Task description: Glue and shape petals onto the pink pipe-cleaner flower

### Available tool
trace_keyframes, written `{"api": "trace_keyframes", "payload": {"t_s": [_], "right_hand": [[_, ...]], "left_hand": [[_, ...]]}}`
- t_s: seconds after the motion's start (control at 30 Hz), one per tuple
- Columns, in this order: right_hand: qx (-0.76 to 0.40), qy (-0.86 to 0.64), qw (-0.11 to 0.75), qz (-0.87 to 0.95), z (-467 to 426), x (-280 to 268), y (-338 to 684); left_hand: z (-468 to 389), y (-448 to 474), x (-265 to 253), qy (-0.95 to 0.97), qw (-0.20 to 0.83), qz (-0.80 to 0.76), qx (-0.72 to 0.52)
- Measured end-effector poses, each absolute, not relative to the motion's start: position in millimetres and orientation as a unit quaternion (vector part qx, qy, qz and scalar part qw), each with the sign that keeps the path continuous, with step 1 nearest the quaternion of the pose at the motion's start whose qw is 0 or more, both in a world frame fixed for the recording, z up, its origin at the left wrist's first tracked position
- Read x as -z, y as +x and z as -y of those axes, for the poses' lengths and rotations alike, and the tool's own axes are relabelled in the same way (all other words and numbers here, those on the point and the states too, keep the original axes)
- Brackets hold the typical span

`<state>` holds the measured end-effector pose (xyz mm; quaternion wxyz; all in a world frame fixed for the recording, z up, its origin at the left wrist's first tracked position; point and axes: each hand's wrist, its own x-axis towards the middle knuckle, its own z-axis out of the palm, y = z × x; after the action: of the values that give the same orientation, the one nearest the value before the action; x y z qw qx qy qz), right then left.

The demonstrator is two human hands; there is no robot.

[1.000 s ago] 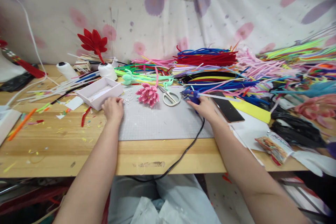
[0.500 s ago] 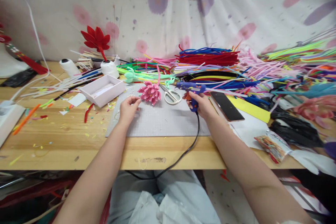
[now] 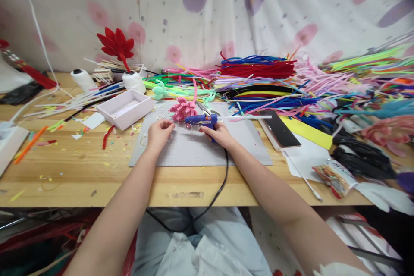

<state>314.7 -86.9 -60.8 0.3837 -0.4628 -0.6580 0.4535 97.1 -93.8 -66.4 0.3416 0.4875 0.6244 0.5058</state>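
My right hand [image 3: 217, 134] is wrapped round a blue hot glue gun [image 3: 200, 120], its nozzle pointing left and a clear glue stick [image 3: 249, 117] jutting from the back. Behind the nozzle, partly covered, lies a pink pipe-cleaner flower [image 3: 181, 110] on the grey cutting mat [image 3: 194, 155]. My left hand [image 3: 161, 136] pinches its fingertips together just left of the nozzle; whatever they hold is too small to make out. Scissors [image 3: 203, 108] lie behind the glue gun, mostly hidden. Small white beads [image 3: 161, 114] are scattered on the mat near my left hand.
A white open box [image 3: 126, 110] stands left of the mat. Pipe-cleaner bundles [image 3: 257, 69] line the back. On the right lie a phone [image 3: 281, 130], a yellow card [image 3: 307, 133] and a snack packet [image 3: 336, 177]. The glue gun's black cord [image 3: 223, 181] hangs over the front edge.
My right hand has brought the glue gun leftward across the mat, so its nozzle is now close to my left fingertips. My left hand has stayed nearly still.
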Motion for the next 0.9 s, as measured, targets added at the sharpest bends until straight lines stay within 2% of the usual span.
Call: {"api": "trace_keyframes", "payload": {"t_s": [0.2, 0.43, 0.9], "right_hand": [[-0.522, -0.422, 0.421, 0.611, 94.3, 57.7, 312.6], [-0.476, -0.476, 0.419, 0.610, 95.6, 60.2, 308.8], [-0.459, -0.493, 0.394, 0.625, 98.5, 54.5, 309.8]], "left_hand": [[101.2, 105.5, 57.4, 0.407, 0.487, -0.536, -0.557], [105.7, 108.9, 49.3, 0.335, 0.636, -0.482, -0.502], [104.3, 106.0, 44.8, 0.278, 0.680, -0.456, -0.503]]}}
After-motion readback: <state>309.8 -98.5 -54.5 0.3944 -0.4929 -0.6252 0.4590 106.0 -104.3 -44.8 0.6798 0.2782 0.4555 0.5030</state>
